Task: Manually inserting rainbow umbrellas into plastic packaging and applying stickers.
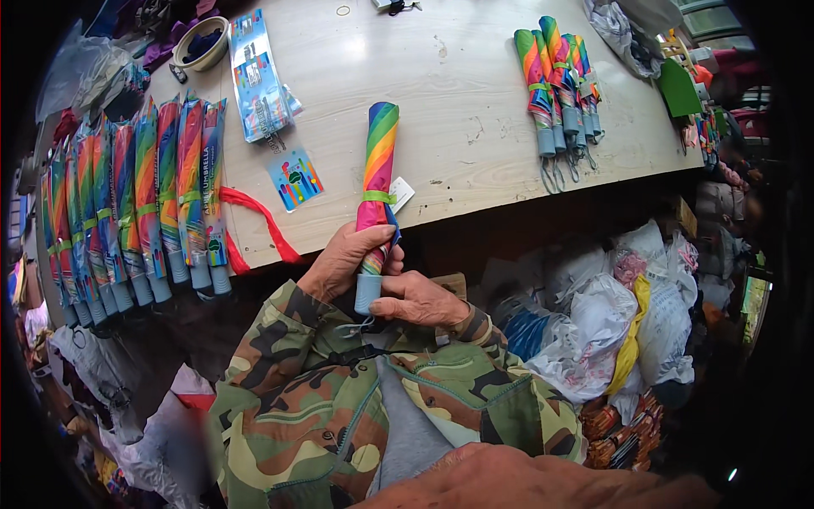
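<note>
A folded rainbow umbrella (381, 161) stands nearly upright between my hands, over the table's front edge. A green strap is wrapped round its middle, and a small white tag (401, 194) sticks out beside it. My left hand (343, 259) is closed round the pink lower cloth, with the thumb across the front. Lower down, my right hand (417, 299) grips the pale blue handle (368, 293) from the right, its thumb on the side. A thin grey wrist cord hangs from the handle's end.
Many sleeved rainbow umbrellas (144, 204) lie in a row at the table's left. Unsleeved ones (557, 85) are bunched at far right. Printed plastic sleeves (259, 89), a colourful card (295, 179), a red ribbon (263, 222) and a bowl (202, 44) lie left. Plastic bags (593, 322) fill the lower right.
</note>
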Demonstrator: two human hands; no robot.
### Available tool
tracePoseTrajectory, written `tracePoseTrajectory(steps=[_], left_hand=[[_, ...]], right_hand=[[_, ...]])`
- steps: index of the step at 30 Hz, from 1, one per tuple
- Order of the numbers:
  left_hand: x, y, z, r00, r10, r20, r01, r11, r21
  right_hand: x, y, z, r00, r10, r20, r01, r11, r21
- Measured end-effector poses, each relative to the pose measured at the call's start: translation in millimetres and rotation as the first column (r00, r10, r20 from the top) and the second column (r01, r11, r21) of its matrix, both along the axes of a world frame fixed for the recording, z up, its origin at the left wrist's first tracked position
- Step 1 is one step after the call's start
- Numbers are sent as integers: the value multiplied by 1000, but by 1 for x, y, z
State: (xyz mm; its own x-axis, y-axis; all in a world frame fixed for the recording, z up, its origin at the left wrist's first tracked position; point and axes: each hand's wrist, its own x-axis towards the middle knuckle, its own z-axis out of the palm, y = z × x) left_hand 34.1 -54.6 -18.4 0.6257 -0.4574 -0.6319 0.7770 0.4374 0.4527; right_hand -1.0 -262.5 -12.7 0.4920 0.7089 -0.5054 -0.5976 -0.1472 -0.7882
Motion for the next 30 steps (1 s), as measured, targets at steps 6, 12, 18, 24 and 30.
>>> tracePoseTrajectory(steps=[6,12,18,24,30], left_hand=[[-5,23,27,968,-190,163,142,953,267],[-31,11,-4,542,-774,326,-80,339,938],[-24,18,14,736,-337,587,45,890,454],[-40,-9,-11,626,-526,575,-40,715,698],[-27,-9,7,623,-670,404,-290,282,914]], right_hand=[[80,-30,-5,802,-560,207,554,828,92],[145,19,3,628,-775,-74,760,589,276],[147,15,10,671,-680,-297,688,422,590],[148,26,16,741,-626,-242,584,424,692],[128,64,44,622,-774,113,737,628,250]])
